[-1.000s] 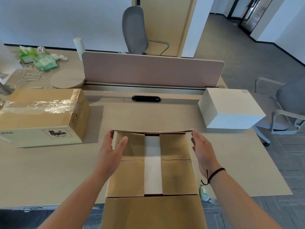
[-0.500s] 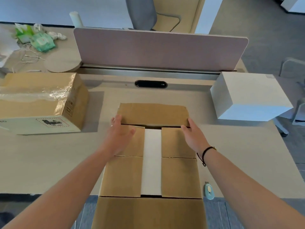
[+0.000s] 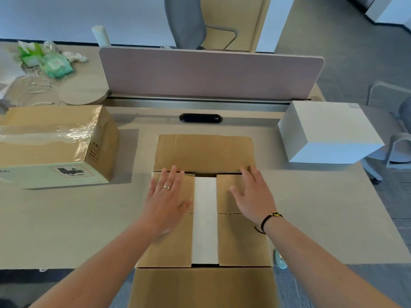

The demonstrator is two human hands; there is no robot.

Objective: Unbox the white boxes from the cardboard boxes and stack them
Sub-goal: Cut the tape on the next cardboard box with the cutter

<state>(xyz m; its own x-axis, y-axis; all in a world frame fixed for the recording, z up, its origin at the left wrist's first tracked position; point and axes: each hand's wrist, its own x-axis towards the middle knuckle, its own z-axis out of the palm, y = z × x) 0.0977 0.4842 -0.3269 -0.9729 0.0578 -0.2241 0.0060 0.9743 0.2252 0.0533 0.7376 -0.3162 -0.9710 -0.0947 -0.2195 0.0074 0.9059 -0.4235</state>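
Observation:
An opened cardboard box (image 3: 242,238) stands at the desk's front edge, its far flap (image 3: 203,152) folded back flat and its near flap hanging toward me. Between the two inner side flaps a strip of a white box (image 3: 205,221) shows. My left hand (image 3: 166,198) lies flat with straight fingers on the left inner flap. My right hand (image 3: 253,194) lies flat on the right inner flap. A second white box (image 3: 329,132) sits on the desk at the right. A taped, sealed cardboard box (image 3: 55,143) lies at the left.
A pink divider panel (image 3: 209,72) runs across the back of the desk (image 3: 322,218). A black oval grommet (image 3: 200,118) sits behind the open box. Wipe packs and cords (image 3: 49,63) lie far left. A small light-blue object (image 3: 279,260) lies by my right forearm. Office chairs stand behind and right.
The far flap has gone from upright to folded back flat on the desk. Both hands moved from the box's far corners inward onto the inner side flaps.

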